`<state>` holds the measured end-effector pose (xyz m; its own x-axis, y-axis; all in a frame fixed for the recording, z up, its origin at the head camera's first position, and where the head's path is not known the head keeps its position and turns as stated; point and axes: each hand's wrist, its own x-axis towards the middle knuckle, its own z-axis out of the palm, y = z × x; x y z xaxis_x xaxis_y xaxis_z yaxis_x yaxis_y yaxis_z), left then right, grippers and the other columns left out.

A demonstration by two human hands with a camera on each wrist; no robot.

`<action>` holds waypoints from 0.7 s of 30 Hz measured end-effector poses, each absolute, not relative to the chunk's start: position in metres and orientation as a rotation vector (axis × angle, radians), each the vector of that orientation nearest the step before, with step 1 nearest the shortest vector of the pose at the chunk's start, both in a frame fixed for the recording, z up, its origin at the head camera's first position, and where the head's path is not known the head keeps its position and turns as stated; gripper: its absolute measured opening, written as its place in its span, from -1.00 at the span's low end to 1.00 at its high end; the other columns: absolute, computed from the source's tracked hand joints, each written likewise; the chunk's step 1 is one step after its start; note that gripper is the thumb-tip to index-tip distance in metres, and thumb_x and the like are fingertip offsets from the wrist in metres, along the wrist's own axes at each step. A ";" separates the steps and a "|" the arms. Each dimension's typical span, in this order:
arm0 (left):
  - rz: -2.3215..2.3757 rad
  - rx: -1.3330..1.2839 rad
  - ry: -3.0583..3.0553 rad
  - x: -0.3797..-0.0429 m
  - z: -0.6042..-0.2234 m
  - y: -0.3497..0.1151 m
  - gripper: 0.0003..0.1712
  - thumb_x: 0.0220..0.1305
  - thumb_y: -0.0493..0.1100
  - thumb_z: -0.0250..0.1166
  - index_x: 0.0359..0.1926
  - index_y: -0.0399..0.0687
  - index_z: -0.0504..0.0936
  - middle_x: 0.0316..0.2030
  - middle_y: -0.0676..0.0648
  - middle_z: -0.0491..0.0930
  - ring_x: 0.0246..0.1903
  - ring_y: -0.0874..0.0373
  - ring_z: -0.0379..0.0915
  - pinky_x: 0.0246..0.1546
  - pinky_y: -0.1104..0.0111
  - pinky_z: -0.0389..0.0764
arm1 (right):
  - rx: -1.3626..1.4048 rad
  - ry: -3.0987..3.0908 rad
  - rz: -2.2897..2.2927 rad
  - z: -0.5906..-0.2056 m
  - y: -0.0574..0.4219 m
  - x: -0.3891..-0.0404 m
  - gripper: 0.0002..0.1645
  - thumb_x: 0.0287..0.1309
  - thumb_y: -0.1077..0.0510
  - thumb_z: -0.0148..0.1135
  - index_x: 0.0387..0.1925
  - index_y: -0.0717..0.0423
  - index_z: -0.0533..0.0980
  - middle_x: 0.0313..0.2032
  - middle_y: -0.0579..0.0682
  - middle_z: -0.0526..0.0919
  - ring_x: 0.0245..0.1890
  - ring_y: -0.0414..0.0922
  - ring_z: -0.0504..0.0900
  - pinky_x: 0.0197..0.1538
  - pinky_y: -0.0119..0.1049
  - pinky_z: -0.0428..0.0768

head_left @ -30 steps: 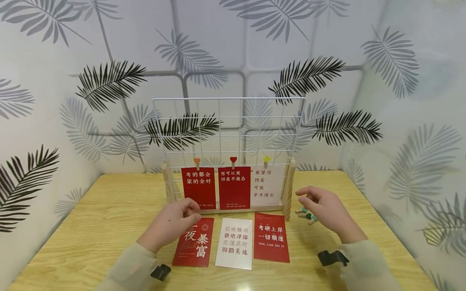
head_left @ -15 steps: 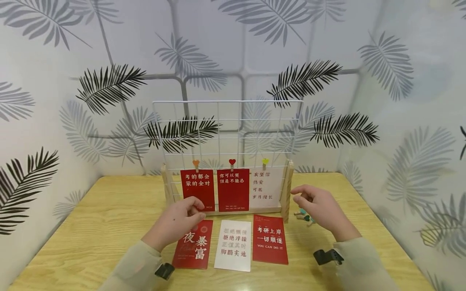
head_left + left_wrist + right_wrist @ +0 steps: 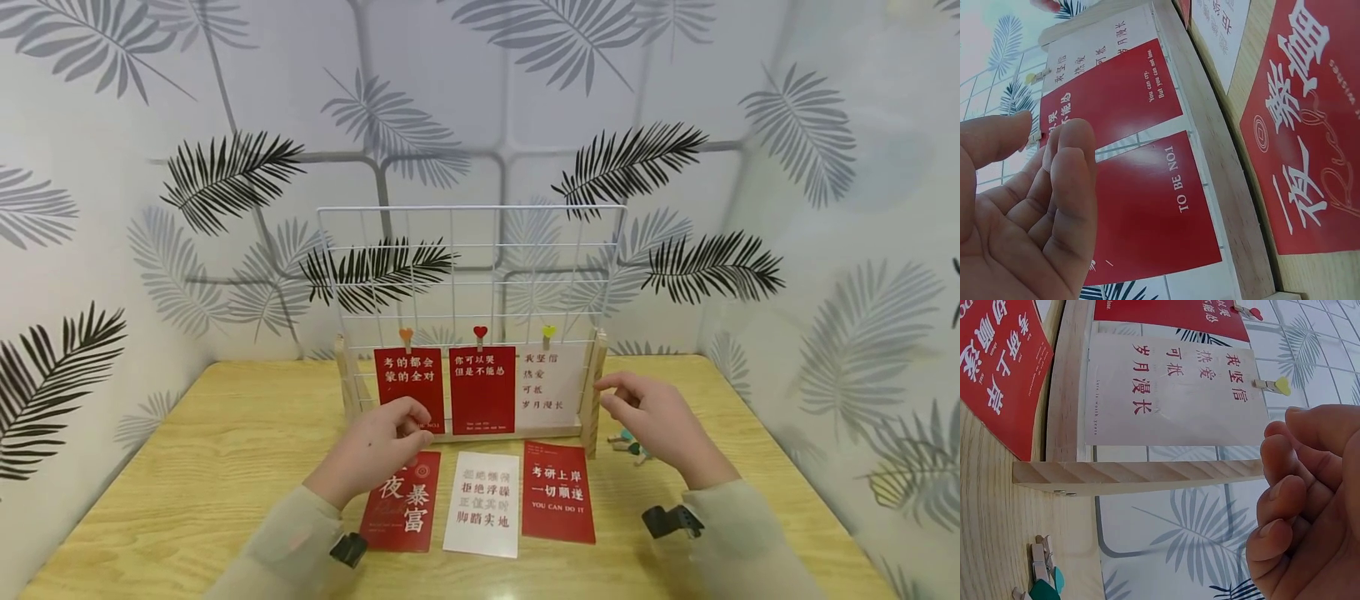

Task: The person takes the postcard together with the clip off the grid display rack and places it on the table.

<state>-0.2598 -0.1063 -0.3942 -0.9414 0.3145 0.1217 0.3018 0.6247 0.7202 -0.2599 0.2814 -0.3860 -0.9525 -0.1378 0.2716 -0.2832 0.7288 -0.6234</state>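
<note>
My left hand (image 3: 375, 450) hovers in front of the left red card (image 3: 408, 379), its fingers loosely curled and nothing held. Across from it my right hand (image 3: 663, 429) hangs beside the stand's right wooden post (image 3: 592, 400), fingers bent, thumb near the index finger and nothing between them. On the white wire grid rack (image 3: 472, 207) hang that card, a middle red card (image 3: 482, 396) and a white card (image 3: 550, 387). Small wooden clothespins hold them: one with an orange heart (image 3: 406, 335), one red (image 3: 480, 332), one yellow (image 3: 1282, 385).
Flat on the table (image 3: 187, 467) before the rack lie a red card (image 3: 397, 529), a white card (image 3: 482, 500) and another red card (image 3: 558, 492). Several loose clothespins (image 3: 1040, 565) with green hearts lie right of the post. A leaf-patterned wall covering (image 3: 847, 292) surrounds the table.
My left hand has shifted slightly right and up, and my right hand slightly left toward the post. The cards and clothespins stay in place.
</note>
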 end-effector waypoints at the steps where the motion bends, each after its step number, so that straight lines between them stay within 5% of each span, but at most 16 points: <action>1: 1.254 0.536 2.811 -0.260 -0.394 -0.106 -0.80 0.36 -0.12 0.34 -0.04 -0.03 0.61 -0.47 0.08 0.59 -0.52 0.13 0.50 -0.45 0.24 0.54 | 0.335 -2.720 1.035 -0.386 0.281 -0.260 -0.71 0.41 0.08 0.22 0.08 0.07 0.62 -0.49 -0.06 0.50 -0.50 -0.06 0.45 -0.41 -0.21 0.46; 21: 1.284 0.568 2.812 -0.262 -0.391 -0.091 -0.81 0.33 -0.05 0.39 -0.09 0.13 0.60 -0.38 0.12 0.63 -0.41 0.15 0.52 -0.33 0.26 0.58 | 0.392 -2.693 0.896 -0.366 0.262 -0.268 -0.62 0.43 0.04 0.19 0.19 0.03 0.59 -0.55 -0.07 0.43 -0.59 -0.09 0.37 -0.51 -0.24 0.37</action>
<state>-0.2618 -0.0907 -0.3907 -0.9347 0.3228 0.1488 0.3238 0.6009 0.7308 -0.2678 0.2623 -0.3658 -0.9253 -0.1669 0.3405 -0.3377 0.7712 -0.5397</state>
